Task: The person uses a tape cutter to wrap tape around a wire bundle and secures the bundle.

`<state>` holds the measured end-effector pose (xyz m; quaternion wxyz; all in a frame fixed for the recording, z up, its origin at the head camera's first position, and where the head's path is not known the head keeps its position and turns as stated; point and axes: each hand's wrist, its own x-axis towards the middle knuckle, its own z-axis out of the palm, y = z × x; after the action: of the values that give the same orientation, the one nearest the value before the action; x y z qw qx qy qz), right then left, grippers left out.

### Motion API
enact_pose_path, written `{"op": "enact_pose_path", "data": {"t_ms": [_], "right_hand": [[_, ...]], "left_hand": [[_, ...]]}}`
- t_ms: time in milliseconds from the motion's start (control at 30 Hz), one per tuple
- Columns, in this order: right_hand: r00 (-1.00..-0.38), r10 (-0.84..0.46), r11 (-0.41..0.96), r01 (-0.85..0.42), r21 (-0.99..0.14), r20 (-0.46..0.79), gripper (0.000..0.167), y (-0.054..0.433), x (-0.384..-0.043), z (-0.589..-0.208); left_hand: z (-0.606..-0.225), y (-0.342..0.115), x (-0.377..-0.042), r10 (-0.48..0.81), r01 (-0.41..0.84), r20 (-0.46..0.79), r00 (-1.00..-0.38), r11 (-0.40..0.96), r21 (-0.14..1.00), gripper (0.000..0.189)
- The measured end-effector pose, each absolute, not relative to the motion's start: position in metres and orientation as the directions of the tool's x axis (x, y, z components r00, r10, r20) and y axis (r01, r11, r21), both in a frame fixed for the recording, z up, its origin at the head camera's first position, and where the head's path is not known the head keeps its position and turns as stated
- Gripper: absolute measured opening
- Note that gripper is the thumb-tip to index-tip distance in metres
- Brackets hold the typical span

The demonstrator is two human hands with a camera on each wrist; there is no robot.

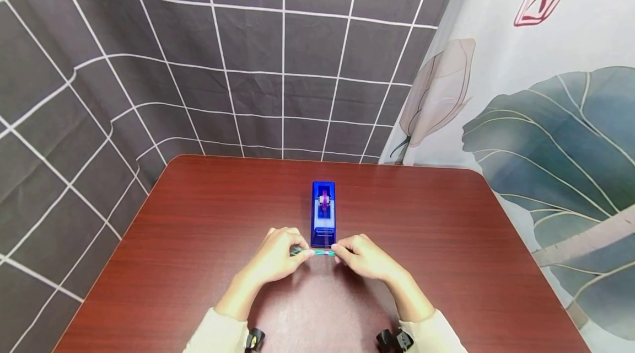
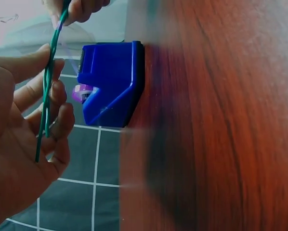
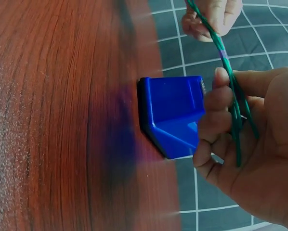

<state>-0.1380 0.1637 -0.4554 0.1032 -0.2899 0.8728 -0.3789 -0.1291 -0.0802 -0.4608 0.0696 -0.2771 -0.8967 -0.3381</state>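
Between both hands stretches a bundle of thin green wire-like strands [image 1: 319, 252], held level just in front of a blue tape dispenser [image 1: 324, 223]. My left hand [image 1: 278, 256] pinches one end between thumb and fingers, and the loose ends lie along its palm in the left wrist view. The other end is pinched by my right hand [image 1: 366, 256], where several tails [image 3: 238, 139] hang across the palm. A purple tape band [image 3: 223, 54] wraps the bundle near its middle. The dispenser carries a purple tape roll [image 2: 80, 93], and its cutting end faces the hands.
The reddish-brown table [image 1: 223, 204] extends to both sides of the dispenser. A dark grid-patterned curtain [image 1: 248, 66] hangs behind it, and a white leaf-print curtain [image 1: 496, 121] is at the right.
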Motion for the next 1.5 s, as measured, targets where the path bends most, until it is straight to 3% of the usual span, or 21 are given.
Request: {"op": "enact_pose_path", "data": {"t_ms": [267,567,1267,1500], "right_hand": [[-0.805,-0.593,0.542,-0.423,-0.726,0.026,0.035,0.164,-0.137,-0.456],[-0.807,-0.589,0.564,-0.447,-0.694,0.041,0.03,0.164,-0.138,-0.457],[-0.803,-0.594,0.563,-0.461,-0.687,0.052,0.029,0.165,-0.136,-0.453],[-0.793,-0.6,0.532,-0.495,-0.687,0.107,0.031,0.166,-0.137,-0.454]], "left_hand": [[-0.462,-0.08,-0.132,0.47,0.459,0.191,-0.861,0.559,0.69,0.014],[-0.46,-0.079,-0.131,0.512,0.449,0.126,-0.849,0.575,0.684,0.016],[-0.47,-0.082,-0.132,0.45,0.51,0.263,-0.853,0.618,0.598,0.004],[-0.471,-0.084,-0.135,0.452,0.496,0.254,-0.855,0.57,0.655,0.004]]}}
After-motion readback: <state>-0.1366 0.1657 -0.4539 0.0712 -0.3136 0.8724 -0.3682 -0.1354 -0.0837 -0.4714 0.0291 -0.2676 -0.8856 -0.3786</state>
